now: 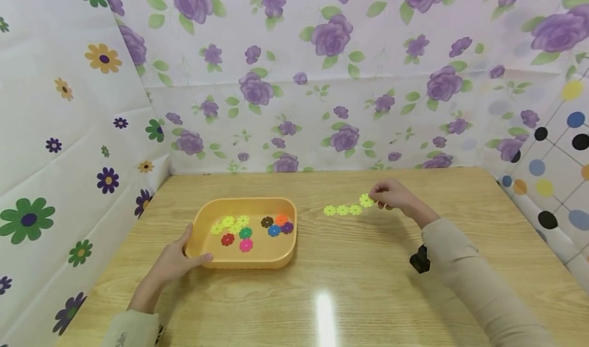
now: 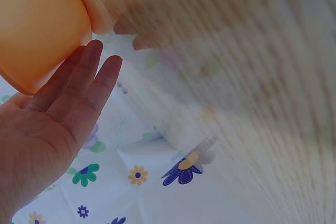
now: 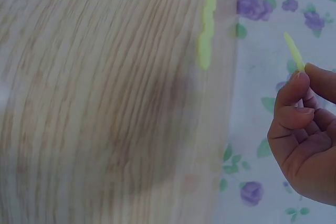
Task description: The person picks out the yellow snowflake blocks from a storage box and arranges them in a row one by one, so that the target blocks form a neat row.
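My right hand (image 1: 391, 194) pinches a yellow-green flower-shaped plastic disc (image 1: 365, 200) between thumb and index finger. In the right wrist view this disc (image 3: 293, 51) appears edge-on, raised off the table. Just left of it, a row of yellow-green discs (image 1: 342, 210) lies on the table; whether the held disc touches the row's end, I cannot tell. With fairly straight fingers, my left hand (image 1: 172, 259) touches the left front corner of an orange plastic basket (image 1: 271, 263). The left wrist view has those fingers (image 2: 86, 85) along the basket's outer wall (image 2: 44, 30).
Inside the basket lie yellow-green discs (image 1: 228, 222), a red disc (image 1: 227, 239), a pink disc (image 1: 246, 245), a green disc (image 1: 246, 233) and several other coloured discs. The wooden table (image 1: 368, 296) meets a floral-covered wall (image 1: 294, 107) behind. A black device (image 1: 420, 259) sits at the right sleeve.
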Available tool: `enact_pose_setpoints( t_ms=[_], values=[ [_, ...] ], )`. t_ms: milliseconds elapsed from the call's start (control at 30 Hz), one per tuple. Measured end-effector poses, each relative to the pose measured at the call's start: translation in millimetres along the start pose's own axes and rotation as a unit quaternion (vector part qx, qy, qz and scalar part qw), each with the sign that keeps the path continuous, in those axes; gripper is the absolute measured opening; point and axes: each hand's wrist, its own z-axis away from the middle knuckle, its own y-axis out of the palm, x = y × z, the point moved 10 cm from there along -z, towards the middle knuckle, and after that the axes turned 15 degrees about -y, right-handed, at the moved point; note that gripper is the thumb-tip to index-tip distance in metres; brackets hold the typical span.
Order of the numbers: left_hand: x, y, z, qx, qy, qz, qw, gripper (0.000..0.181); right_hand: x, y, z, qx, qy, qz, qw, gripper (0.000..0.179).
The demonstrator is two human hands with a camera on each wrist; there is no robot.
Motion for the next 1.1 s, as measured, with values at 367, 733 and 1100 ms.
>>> enact_pose_setpoints(
  t_ms=[367,733,1100],
  values=[
    [0.4,0.3,-0.2,0.004,-0.003,0.004,1.0,0.107,-28,-12,4.7,-0.022,0.042,0.024,0.9986,0.028],
    [-0.7,-0.5,-1.5,0.001,-0.005,0.001,1.0,0.107,-53,-1,-1.5,-0.041,0.091,0.019,0.9948,0.02],
    [0.0,-1.7,-2.3,-0.005,0.011,0.006,0.9999,0.106,-66,1,-2.2,-0.049,0.129,0.048,0.9893,0.021]
  ],
)
